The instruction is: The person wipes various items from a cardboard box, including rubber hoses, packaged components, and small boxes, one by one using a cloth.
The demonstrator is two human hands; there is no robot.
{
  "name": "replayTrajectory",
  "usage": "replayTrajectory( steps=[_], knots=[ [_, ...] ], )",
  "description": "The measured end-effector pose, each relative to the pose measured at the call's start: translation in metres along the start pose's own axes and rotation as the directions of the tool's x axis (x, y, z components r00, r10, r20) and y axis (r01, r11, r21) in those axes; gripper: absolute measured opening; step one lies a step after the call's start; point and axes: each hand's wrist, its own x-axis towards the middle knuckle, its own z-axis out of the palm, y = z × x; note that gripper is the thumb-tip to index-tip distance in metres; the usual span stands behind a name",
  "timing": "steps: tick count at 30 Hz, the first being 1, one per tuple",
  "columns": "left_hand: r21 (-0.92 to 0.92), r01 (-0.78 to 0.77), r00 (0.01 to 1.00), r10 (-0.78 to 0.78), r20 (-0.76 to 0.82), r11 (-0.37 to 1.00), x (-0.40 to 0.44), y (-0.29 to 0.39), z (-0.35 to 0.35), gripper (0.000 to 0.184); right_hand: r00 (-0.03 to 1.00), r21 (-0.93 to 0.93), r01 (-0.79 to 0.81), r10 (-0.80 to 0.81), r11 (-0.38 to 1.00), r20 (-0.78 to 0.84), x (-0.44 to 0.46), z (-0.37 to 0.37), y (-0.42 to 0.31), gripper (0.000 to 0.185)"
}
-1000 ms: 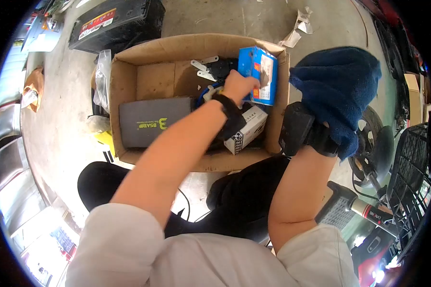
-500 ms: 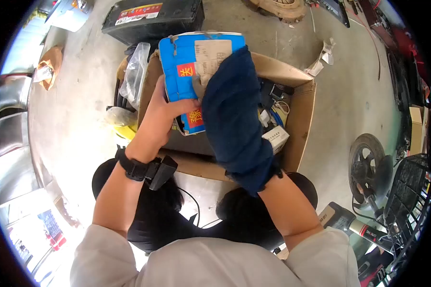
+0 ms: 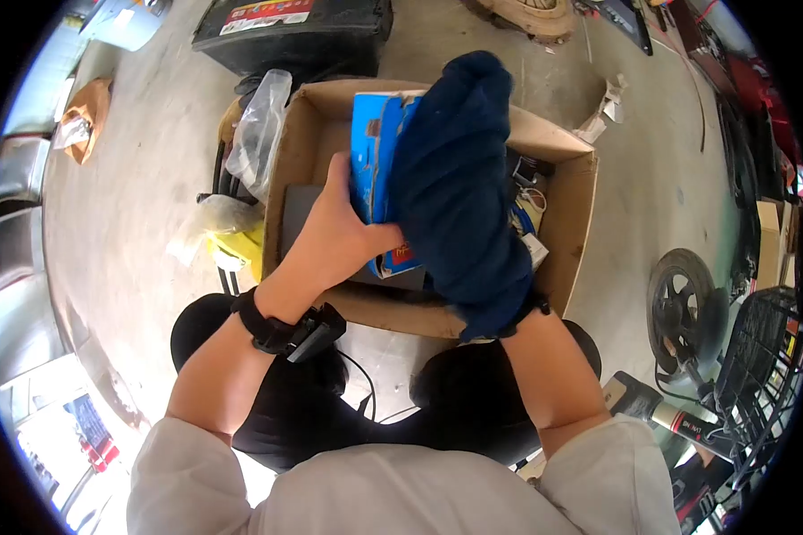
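Observation:
My left hand (image 3: 332, 234) grips a worn blue cardboard box (image 3: 372, 147) with red labels, its thumb across the near end. The box is tilted on edge above a large open carton. Over my right hand lies a dark blue cloth (image 3: 455, 178), bunched from the wrist past the fingertips, so the fingers are hidden. This cloth rests against the right side of the blue box and covers most of its face. A black strap with a device (image 3: 299, 334) is on my left wrist.
The open carton (image 3: 567, 227) holds a small white box (image 3: 533, 251), cables and dark parts. A black case (image 3: 294, 40) stands behind it. Plastic bags (image 3: 259, 134) lie to its left. On the right are a small wheel (image 3: 678, 299) and a black wire basket (image 3: 763, 357).
The blue box has turned from face-up to edge-on and come down and to the right. The cloth has shifted right, its far end now higher.

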Motion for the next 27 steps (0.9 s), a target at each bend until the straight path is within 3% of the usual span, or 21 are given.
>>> replayTrajectory(
  steps=[2, 6, 10, 11, 14, 18, 19, 22, 23, 27],
  knots=[
    [-0.020, 0.041, 0.999, -0.040, 0.030, 0.999, -0.002, 0.010, -0.008, 0.078, 0.996, -0.032, -0.027, 0.029, 0.999, 0.083, 0.008, -0.011, -0.006, 0.049],
    [-0.300, 0.052, 0.994, -0.019, 0.112, 0.952, -0.003, 0.011, -0.021, 0.077, 0.951, -0.147, -0.063, 0.104, 0.987, 0.290, 0.023, -0.042, -0.028, 0.050],
    [-0.584, 0.067, 0.985, 0.038, 0.166, 0.809, -0.005, 0.016, -0.027, 0.069, 0.906, -0.306, -0.007, 0.136, 0.952, 0.401, 0.023, -0.048, -0.035, 0.051],
    [-0.636, 0.047, 0.985, 0.069, 0.155, 0.770, -0.006, 0.015, -0.026, 0.058, 0.899, -0.332, 0.010, 0.137, 0.943, 0.416, 0.021, -0.046, -0.032, 0.051],
    [-0.808, 0.093, 0.994, -0.014, 0.104, 0.582, 0.000, -0.003, -0.030, 0.049, 0.879, -0.381, 0.049, 0.141, 0.923, 0.455, 0.015, -0.040, -0.023, 0.052],
    [-0.930, -0.084, 0.995, -0.014, -0.095, 0.358, 0.012, -0.015, -0.035, 0.046, 0.845, -0.401, 0.074, 0.156, 0.913, 0.511, 0.003, -0.030, -0.016, 0.053],
    [-0.928, -0.098, 0.994, -0.012, -0.109, 0.360, 0.015, -0.017, -0.042, 0.045, 0.847, -0.391, 0.068, 0.154, 0.918, 0.509, 0.002, -0.029, -0.017, 0.053],
    [-0.976, -0.046, 0.999, 0.037, -0.038, 0.215, 0.020, -0.017, -0.048, 0.045, 0.892, -0.301, 0.005, 0.132, 0.954, 0.433, 0.017, -0.041, -0.024, 0.054],
    [-0.978, -0.009, 1.000, -0.017, -0.012, 0.211, 0.021, -0.017, -0.048, 0.052, 0.906, -0.270, -0.016, 0.128, 0.963, 0.404, 0.020, -0.047, -0.028, 0.055],
    [-0.956, 0.292, 0.934, 0.212, 0.288, 0.015, 0.025, -0.040, -0.052, 0.067, 0.918, -0.245, -0.006, 0.103, 0.969, 0.384, 0.016, -0.050, -0.033, 0.056]
  ],
)
